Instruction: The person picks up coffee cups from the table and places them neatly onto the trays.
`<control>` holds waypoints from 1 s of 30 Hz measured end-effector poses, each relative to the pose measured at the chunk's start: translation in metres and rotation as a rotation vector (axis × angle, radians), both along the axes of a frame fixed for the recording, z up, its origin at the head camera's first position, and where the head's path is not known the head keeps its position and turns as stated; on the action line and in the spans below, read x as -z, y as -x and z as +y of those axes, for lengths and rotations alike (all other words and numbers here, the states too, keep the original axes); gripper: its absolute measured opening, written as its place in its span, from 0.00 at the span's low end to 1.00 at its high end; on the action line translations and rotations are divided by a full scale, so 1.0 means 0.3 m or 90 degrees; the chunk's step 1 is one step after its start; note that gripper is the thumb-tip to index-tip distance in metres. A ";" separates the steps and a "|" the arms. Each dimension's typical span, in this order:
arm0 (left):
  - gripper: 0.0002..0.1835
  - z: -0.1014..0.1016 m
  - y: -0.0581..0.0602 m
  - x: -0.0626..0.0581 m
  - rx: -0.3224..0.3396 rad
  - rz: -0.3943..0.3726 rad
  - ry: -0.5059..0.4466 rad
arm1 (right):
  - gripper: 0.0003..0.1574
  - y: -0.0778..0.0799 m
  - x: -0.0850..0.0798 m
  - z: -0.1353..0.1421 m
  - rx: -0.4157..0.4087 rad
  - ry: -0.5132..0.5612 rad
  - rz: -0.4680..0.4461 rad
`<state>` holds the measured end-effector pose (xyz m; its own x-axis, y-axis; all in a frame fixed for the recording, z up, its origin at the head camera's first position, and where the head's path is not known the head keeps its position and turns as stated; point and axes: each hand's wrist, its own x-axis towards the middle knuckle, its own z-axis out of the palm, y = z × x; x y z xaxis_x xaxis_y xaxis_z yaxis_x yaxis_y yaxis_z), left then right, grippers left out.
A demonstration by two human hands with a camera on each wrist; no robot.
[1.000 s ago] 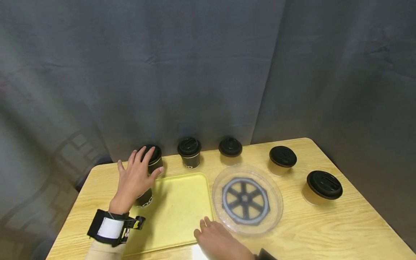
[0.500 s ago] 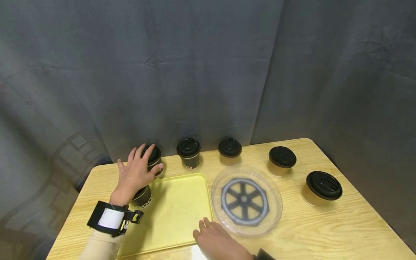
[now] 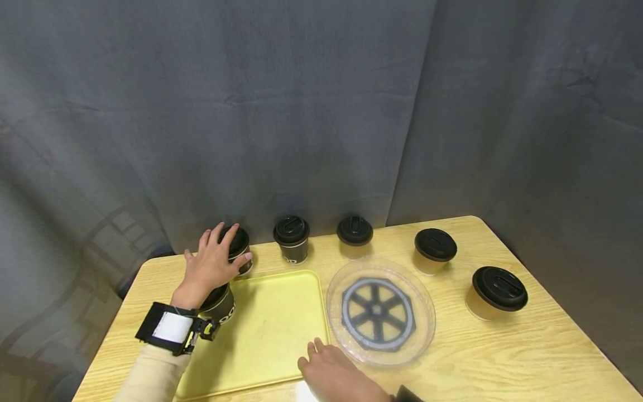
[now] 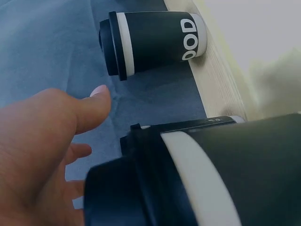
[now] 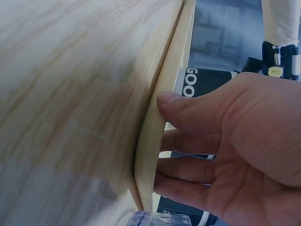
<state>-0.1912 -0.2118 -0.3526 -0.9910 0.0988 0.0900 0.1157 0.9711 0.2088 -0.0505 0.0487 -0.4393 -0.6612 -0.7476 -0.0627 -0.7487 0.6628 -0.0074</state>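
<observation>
My left hand point(image 3: 213, 269) spreads its fingers over the black lid of the back-left paper cup point(image 3: 241, 258). In the left wrist view the thumb point(image 4: 96, 106) is apart from the lids, and that cup is mostly hidden behind a nearer one. The nearer black lidded cup point(image 3: 221, 308) stands on the left of the yellow tray point(image 3: 276, 324), partly under my left wrist. My right hand point(image 3: 336, 371) holds the tray's front-right corner. In the right wrist view its thumb point(image 5: 169, 99) lies on the tray's rim, its fingers beyond it.
Along the back stand another black cup point(image 3: 293, 240) and a tan cup point(image 3: 355, 234) with a black lid. Two more tan cups, one further back point(image 3: 434, 251) and one nearer point(image 3: 494, 293), stand right. A clear round turntable point(image 3: 379, 312) sits beside the tray; a grey curtain point(image 3: 301, 111) hangs behind.
My left wrist and forearm have shifted slightly left, uncovering more of the cup on the tray. The left fingers stay over the back-left cup; the right hand stays at the tray's corner.
</observation>
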 end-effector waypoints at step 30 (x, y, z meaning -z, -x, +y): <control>0.29 -0.014 0.077 0.012 0.087 -0.038 0.051 | 0.36 0.018 0.005 0.005 -0.007 0.015 0.010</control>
